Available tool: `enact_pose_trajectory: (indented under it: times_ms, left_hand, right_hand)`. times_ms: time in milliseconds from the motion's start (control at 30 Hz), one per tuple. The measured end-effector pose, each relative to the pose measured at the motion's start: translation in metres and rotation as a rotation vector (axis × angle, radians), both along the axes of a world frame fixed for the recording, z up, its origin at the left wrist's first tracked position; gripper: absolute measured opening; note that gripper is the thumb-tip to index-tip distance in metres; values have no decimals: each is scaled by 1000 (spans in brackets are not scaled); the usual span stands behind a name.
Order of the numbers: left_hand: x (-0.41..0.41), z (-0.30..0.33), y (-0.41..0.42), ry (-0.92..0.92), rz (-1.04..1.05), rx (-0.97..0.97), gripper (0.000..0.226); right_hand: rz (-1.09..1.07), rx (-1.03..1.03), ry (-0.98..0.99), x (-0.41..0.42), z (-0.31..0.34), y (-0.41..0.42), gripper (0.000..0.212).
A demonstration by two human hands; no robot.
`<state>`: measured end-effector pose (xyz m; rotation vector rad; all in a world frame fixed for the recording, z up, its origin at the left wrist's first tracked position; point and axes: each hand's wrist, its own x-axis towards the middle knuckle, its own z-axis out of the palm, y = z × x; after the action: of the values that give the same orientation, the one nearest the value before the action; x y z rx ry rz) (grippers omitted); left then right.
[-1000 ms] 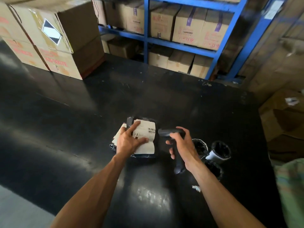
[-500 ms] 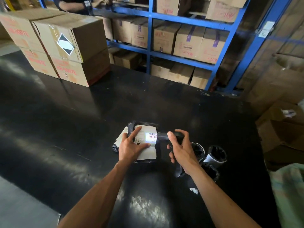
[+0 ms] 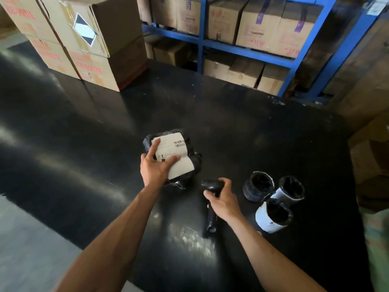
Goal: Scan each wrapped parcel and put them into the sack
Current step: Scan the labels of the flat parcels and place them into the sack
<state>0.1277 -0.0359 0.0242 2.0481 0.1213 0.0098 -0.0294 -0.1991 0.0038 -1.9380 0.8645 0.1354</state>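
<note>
Right hand [image 3: 223,199] grips the handheld barcode scanner [image 3: 211,205], now lowered to the black table [image 3: 84,127] and pulled back from the label; scan light off, so the scan looks done. Left hand [image 3: 156,167] holds the black-wrapped parcel [image 3: 181,152], fingers spread over its white label. Three rolled parcels [image 3: 273,199] wait right. Sack edge [image 3: 379,239] far right.
</note>
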Motion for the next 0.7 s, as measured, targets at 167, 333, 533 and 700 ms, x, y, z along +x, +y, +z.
enact_pose_trajectory:
  times_ms: [167,333,533,700]
  left_hand:
    - [12,5,3,-30,20,-91,83]
    - [12,0,-4,-35,-34,-107,84]
    - [3,-1,-29,-35,-140,-78,84]
    - [-15,11,-54,-41,-273,-93,87]
  right_hand:
    - [-9,-1,80,13,-36,19,60]
    - [-52,36,64,17,-53,20,61]
    - [8,94,131,12,-45,9,77]
    - [-154,142,-15,-12,-14,-33,67]
